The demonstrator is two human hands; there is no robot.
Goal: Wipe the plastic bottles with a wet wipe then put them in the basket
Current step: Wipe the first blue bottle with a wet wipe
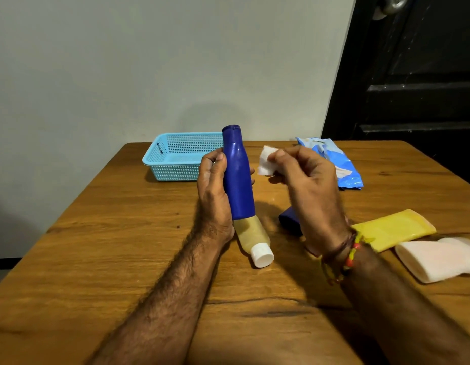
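My left hand (214, 191) holds a tall dark blue bottle (237, 175) upright above the table. My right hand (307, 191) pinches a folded white wet wipe (265, 162) just right of that bottle, a small gap between them. A light blue perforated basket (176, 156) stands at the table's far edge, behind my left hand, with nothing visible inside. On the table lie a clear bottle with yellowish liquid and a white cap (255, 238), a small dark blue bottle (290, 219) partly hidden by my right wrist, a yellow bottle (394, 229) and a pale pink bottle (439, 259).
A blue wet-wipe pack (339, 164) lies at the back right of the wooden table (123, 246). A grey wall stands behind the table and a dark door (412, 75) is at the right.
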